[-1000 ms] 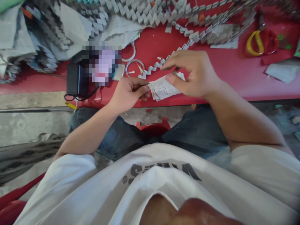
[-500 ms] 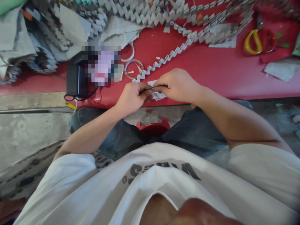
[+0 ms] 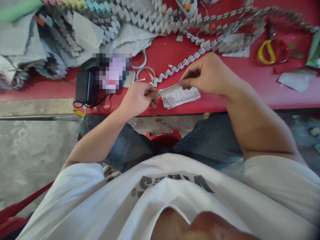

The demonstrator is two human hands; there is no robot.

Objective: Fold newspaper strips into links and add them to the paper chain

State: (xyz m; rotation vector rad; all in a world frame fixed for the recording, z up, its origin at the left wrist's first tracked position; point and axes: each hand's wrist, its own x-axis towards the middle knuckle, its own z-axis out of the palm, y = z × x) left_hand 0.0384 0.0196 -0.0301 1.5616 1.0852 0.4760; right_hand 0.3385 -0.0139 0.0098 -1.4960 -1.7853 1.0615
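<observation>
My left hand (image 3: 137, 98) pinches one end of a narrow printed paper strip (image 3: 170, 88) close to the table's front edge. At the strip's other end, the thumb and fingertips of my right hand (image 3: 210, 75) are closed on it. Directly beneath lies a small stack of printed paper pieces (image 3: 182, 97), partly covered by the strip and my right fingers. Just behind my hands, a zigzag folded-paper chain (image 3: 180, 66) runs from near my left fingers up to the right.
Left of my hands stand a black box-like device (image 3: 86, 87) with a cable and a blurred-out phone-like object (image 3: 113, 75). Tape rings (image 3: 145, 68) lie beside them. Scissors (image 3: 267, 53) with a yellow handle sit at the right. More woven paper chains (image 3: 150, 20) cover the red table's back.
My hands have moved apart, the right one up and to the right. The strip now stretches between them, and the paper stack below shows more fully. The camera view has shifted slightly.
</observation>
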